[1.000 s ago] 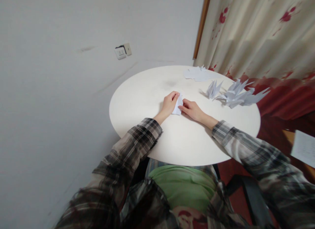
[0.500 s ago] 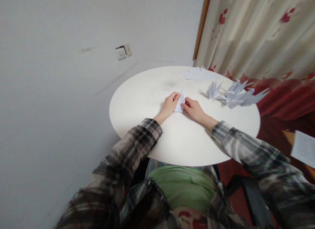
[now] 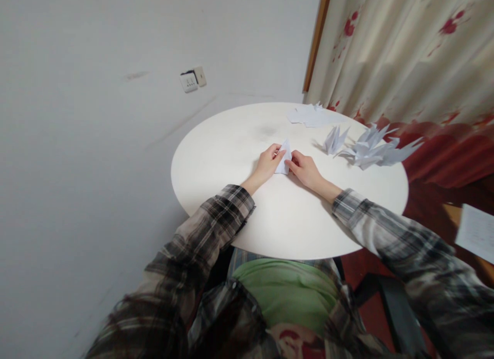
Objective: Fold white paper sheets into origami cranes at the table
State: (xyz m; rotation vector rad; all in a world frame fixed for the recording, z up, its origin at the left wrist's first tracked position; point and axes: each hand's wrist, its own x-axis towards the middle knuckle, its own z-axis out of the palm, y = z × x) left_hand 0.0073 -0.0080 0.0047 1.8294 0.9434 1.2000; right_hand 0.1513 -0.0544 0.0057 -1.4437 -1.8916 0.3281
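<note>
A small folded piece of white paper (image 3: 284, 162) lies near the middle of a round white table (image 3: 270, 220). My left hand (image 3: 267, 164) grips its left side with curled fingers. My right hand (image 3: 304, 168) pinches its right side, fingertips pressed on the fold. The paper's pointed tip sticks up between the two hands. Both arms wear plaid sleeves.
Several folded white paper figures (image 3: 366, 149) lie at the table's right edge, one smaller figure (image 3: 334, 140) beside them. Flat paper sheets (image 3: 311, 115) rest at the far edge. A flowered curtain (image 3: 405, 55) hangs on the right. A wall socket (image 3: 192, 80) is on the grey wall.
The folded paper has turned from lying flatter to a narrower shape with its point up. My right hand has moved closer to my left hand over the paper.
</note>
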